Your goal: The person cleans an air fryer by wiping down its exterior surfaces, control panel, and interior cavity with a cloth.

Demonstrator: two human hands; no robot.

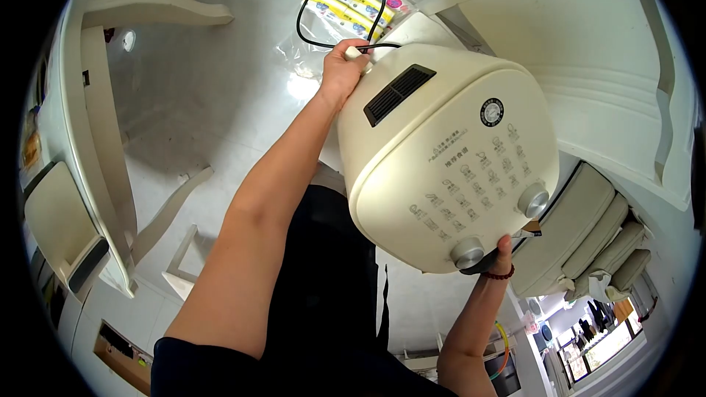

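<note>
A cream air fryer [434, 165] with two silver knobs, printed food icons and a black vent is held up, tilted, in front of my body. My left hand [346, 70] is closed at its back edge, around a small pale part next to the black power cord [298, 22], which loops above the hand. At the front, my right hand [501, 256] grips by the dark handle [479, 262] below the knobs; its thumb shows and the other fingers are hidden behind the fryer.
Yellow-and-white packs [349, 7] in clear plastic lie on the floor beyond my left hand. A white table [92, 125] with curved legs and a chair [62, 213] stand at left. White furniture [596, 66] and a beige sofa [570, 220] are at right.
</note>
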